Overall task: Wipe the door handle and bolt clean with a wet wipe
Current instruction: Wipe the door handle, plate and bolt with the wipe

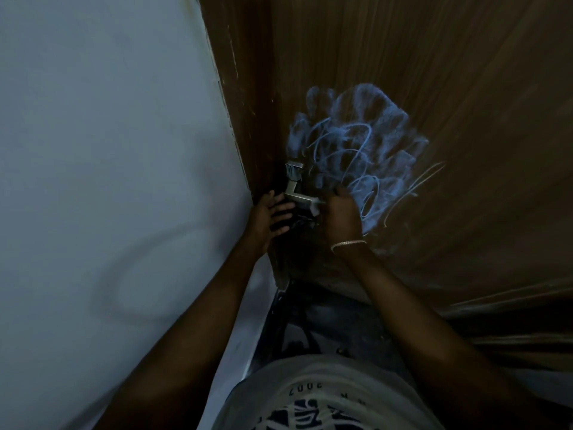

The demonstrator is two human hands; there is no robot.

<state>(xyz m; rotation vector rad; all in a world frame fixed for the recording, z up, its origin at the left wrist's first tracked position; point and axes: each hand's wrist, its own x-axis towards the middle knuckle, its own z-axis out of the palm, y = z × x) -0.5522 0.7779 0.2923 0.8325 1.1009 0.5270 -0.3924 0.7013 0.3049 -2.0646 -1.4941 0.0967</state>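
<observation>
Pale wall (108, 150) at far left, hard against the brown door frame (248, 119): no spare room for moving on that side.

Left hand (269, 215) next, with fingers straight and spread, laid flat on the dark patch just below the root of the lever, holding nothing. Best used there as a brace, steadying the door against the rubbing.

Metal lever handle (299, 193) just to the right, bent like an L, with a small plate at its upper end. Wet wipe (316, 208) bunched at the lever's free tip, pinched there in the curled fingers of the right hand (342, 215), with a thin bangle (348, 243) at the wrist.

Judged mid-wipe on the handle. Wrap the wipe round the bar, draw from tip to root, then turn to a fresh face for the underside and the inside of the bend.

Bolt not made out in this dim view; probably left to do.

Further right, blue chalk scribble (356, 144) across the wooden door (465, 88): plenty of open panel for the right elbow, but chalk easily smeared by a stray damp pass.
</observation>
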